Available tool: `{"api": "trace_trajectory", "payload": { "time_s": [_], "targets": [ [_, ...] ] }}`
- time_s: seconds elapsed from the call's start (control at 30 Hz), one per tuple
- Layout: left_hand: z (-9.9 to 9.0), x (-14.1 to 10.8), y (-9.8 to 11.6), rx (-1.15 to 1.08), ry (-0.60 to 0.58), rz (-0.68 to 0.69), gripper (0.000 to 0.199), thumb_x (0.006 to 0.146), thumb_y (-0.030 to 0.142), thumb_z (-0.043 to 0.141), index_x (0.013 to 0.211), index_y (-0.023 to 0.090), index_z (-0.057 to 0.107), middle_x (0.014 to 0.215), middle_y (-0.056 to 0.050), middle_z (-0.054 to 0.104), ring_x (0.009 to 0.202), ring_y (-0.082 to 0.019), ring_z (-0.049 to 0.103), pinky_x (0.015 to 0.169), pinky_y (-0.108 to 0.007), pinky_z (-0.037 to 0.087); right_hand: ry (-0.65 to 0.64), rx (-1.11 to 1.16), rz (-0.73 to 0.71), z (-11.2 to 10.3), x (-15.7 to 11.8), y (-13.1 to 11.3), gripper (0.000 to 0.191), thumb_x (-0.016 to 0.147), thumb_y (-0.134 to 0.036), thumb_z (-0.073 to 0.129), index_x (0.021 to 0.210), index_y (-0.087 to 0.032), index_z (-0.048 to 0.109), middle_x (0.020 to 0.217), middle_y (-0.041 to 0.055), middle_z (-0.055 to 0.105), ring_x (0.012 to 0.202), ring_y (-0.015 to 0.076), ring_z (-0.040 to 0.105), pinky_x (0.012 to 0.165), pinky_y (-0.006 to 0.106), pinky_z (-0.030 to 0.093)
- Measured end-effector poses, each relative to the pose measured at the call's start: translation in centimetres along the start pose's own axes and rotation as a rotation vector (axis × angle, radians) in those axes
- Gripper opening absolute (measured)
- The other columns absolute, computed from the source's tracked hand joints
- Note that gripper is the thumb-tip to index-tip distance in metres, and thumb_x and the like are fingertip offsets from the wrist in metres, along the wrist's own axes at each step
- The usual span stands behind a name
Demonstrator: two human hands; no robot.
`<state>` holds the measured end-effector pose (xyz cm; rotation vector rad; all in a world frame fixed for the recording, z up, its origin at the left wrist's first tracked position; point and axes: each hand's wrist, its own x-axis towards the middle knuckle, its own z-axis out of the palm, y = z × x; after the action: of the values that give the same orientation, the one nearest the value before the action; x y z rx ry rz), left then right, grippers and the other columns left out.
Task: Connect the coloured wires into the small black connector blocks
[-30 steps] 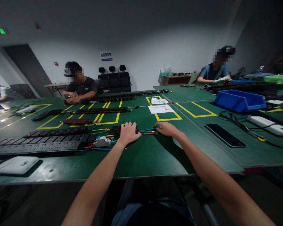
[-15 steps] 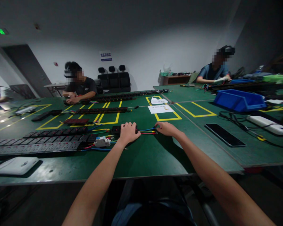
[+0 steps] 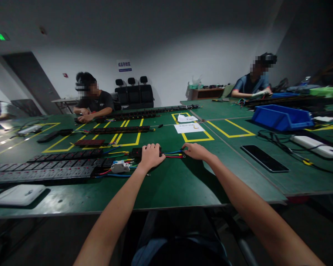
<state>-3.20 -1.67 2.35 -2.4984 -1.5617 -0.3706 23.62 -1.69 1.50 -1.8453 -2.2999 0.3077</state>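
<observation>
My left hand [image 3: 152, 156] is closed over a short black socket block [image 3: 136, 152], whose left end shows past my fingers. Blue, red and yellow-tipped wires [image 3: 173, 156] run out of its right side. At their far end my right hand [image 3: 195, 151] pinches the tip of the blue wire between thumb and finger. Left of the block, a grey-white circuit breaker [image 3: 120, 167] with red and blue wires lies beside long black socket strips [image 3: 44, 171]. What lies under my left palm is hidden.
A dark phone [image 3: 263, 159], a white power bank [image 3: 318, 147] with cables and a blue bin [image 3: 282, 117] are to the right. Another white device [image 3: 19, 195] lies front left. Paper sheets [image 3: 189, 128] lie ahead. Co-workers sit across the green table [image 3: 166, 192].
</observation>
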Motion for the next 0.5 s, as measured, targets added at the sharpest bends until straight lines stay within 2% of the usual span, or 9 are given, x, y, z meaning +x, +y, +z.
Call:
{"api": "trace_trajectory", "payload": {
  "time_s": [0.23,0.5],
  "targets": [
    [0.61,-0.08,-0.21,0.028,0.038,0.003,0.041,0.092,0.051,0.054,0.116,0.019,0.061,0.114,-0.014,0.066,0.108,-0.032,0.057,0.095,-0.045,0.037,0.016,-0.043,-0.002,0.10,0.03,-0.06,0.038,0.094,-0.026,0.050,0.128,-0.020,0.066,0.109,0.0121,0.074,0.093,0.0247,0.067,0.069,0.030,0.040],
    [0.58,0.01,-0.31,0.023,0.023,0.014,0.043,0.093,0.052,0.052,0.118,0.019,0.063,0.114,-0.014,0.066,0.108,-0.032,0.057,0.095,-0.046,0.038,-0.001,-0.019,-0.001,-0.16,-0.10,-0.21,0.037,0.095,-0.026,0.051,0.128,-0.019,0.065,0.104,0.0111,0.074,0.087,0.0221,0.067,0.067,0.028,0.038]
  ]
}}
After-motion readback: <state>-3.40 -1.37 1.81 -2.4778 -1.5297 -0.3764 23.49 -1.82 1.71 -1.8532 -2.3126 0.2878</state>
